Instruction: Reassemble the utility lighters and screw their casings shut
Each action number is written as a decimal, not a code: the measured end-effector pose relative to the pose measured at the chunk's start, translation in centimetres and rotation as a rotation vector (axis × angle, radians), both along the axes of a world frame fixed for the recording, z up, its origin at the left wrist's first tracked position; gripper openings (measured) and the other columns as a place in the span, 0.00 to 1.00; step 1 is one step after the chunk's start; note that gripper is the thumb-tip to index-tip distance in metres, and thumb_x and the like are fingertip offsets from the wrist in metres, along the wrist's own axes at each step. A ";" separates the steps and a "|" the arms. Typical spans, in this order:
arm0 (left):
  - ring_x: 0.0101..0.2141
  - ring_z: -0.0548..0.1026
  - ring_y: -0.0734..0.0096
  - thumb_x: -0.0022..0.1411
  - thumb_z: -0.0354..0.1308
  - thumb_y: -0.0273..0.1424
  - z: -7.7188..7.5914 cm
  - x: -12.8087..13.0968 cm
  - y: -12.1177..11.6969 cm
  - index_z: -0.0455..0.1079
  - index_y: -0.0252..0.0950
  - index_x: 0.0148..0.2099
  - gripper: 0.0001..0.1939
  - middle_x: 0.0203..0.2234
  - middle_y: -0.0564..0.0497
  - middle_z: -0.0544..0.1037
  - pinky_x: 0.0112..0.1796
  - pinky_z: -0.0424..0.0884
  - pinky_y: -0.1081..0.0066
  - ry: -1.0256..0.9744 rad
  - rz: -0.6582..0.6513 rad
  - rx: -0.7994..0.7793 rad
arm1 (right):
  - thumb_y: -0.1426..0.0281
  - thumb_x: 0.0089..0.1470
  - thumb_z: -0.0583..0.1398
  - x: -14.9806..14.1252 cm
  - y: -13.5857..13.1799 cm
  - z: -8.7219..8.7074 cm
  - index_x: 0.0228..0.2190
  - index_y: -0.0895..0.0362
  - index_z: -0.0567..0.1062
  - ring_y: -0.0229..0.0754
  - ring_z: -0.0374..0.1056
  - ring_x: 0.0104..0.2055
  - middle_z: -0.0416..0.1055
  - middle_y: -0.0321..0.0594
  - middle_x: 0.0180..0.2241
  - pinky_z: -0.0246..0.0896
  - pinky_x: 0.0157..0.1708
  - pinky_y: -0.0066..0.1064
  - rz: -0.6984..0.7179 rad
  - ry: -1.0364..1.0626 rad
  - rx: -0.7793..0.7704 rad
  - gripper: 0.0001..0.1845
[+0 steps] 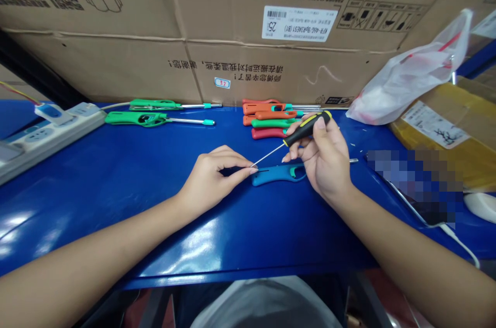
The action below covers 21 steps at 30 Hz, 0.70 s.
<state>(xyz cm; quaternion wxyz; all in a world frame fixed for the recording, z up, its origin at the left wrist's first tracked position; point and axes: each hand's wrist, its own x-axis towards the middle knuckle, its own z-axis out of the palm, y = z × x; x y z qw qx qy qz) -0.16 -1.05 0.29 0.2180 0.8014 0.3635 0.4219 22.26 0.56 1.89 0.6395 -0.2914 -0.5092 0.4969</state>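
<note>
A blue long-nosed lighter (277, 173) lies on the blue table (116, 178) between my hands. My right hand (324, 157) is closed round a screwdriver (306, 129) with a black and yellow handle. Its thin shaft slants down to the left, and the tip meets the lighter's left end. My left hand (212, 178) pinches its fingertips together at that same end, right at the screwdriver tip. Whether a small part sits in the pinch I cannot make out.
Two green lighters (155, 118) lie at the back left, and a pile of orange, red and green lighters (271, 116) at the back centre. A white power strip (46, 129) is at the far left. Cardboard boxes (232, 33) wall the rear. A plastic bag (411, 77) and a brown parcel (445, 137) are at right.
</note>
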 end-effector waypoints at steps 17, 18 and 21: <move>0.38 0.81 0.65 0.66 0.65 0.32 0.4 0.0 -0.1 0.83 0.40 0.42 0.05 0.37 0.49 0.86 0.44 0.77 0.65 0.037 -0.041 -0.013 | 0.51 0.60 0.63 0.1 -0.3 0.3 0.40 0.49 0.66 0.34 0.65 0.22 0.75 0.32 0.34 0.71 0.20 0.30 -0.002 -0.018 0.007 0.18; 0.38 0.81 0.65 0.66 0.65 0.32 0.4 0.0 -0.1 0.83 0.40 0.42 0.05 0.37 0.50 0.86 0.44 0.77 0.65 0.038 -0.046 -0.012 | 0.51 0.60 0.63 0.1 -0.3 0.4 0.40 0.49 0.66 0.34 0.65 0.21 0.75 0.32 0.34 0.71 0.20 0.30 -0.002 -0.018 0.010 0.18; 0.38 0.81 0.65 0.67 0.64 0.31 0.4 0.0 -0.1 0.83 0.40 0.43 0.06 0.38 0.50 0.86 0.44 0.77 0.65 0.042 -0.060 -0.008 | 0.51 0.60 0.63 0.2 -0.3 0.4 0.40 0.49 0.66 0.34 0.65 0.21 0.75 0.32 0.34 0.70 0.19 0.30 -0.005 -0.018 0.014 0.17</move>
